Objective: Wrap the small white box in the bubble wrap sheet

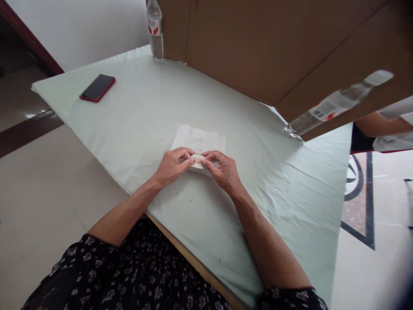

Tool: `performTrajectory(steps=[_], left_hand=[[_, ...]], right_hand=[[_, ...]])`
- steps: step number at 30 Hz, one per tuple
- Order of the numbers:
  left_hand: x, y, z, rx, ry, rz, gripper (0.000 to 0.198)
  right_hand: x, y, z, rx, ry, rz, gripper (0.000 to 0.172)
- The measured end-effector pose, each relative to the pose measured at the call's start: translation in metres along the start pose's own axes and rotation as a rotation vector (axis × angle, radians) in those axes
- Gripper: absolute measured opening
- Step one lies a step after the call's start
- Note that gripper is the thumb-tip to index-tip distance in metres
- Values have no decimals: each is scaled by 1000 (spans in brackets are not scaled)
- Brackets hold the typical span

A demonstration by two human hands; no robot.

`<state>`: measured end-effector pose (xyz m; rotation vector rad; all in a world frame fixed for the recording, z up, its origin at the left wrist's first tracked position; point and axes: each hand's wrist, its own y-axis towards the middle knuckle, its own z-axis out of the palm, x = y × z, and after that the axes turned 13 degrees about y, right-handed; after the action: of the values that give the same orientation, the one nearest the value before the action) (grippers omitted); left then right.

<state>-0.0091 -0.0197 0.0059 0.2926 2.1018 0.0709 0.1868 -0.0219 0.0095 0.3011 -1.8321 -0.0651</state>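
Observation:
A white sheet that looks like a tissue [200,137] lies on the cloth-covered table in front of me. Over its near edge, my left hand [172,165] and my right hand [224,168] meet, thumbs and fingertips closed in a pinch. Between them they hold a small whitish piece [198,158], one end in each hand. It looks rolled or folded; whether it is part of the sheet or a separate thing, I cannot tell. My fingers cover both its ends.
A dark-screened phone with a red edge [97,88] lies at the far left on the pale green tablecloth [135,116]. A large brown cardboard panel [241,47] stands behind, with one clear bottle [155,32] at its left and another [332,107] at right. Another person's arm [380,125] shows far right.

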Motion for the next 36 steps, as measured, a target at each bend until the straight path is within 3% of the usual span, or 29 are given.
performTrajectory(steps=[10,21,27,31,33,36], left_hand=[[-2,0,1,-14,-13,-7,20],[-1,3,-2,55,4,-28,21],[2,7,-3,93,26,-34,19],[3,11,-4,140,61,-20,20],[1,12,-8,153,101,-18,20],[-3,9,-19,185,173,1,21]], right_hand=[[-6,0,3,-22,4,-10,21],[-11,1,1,0,15,54,13],[11,-14,-1,-161,-439,-217,14],[26,-28,9,7,-660,-346,19],[24,-30,15,105,-731,-363,20],[19,-29,19,146,-827,-347,24]])
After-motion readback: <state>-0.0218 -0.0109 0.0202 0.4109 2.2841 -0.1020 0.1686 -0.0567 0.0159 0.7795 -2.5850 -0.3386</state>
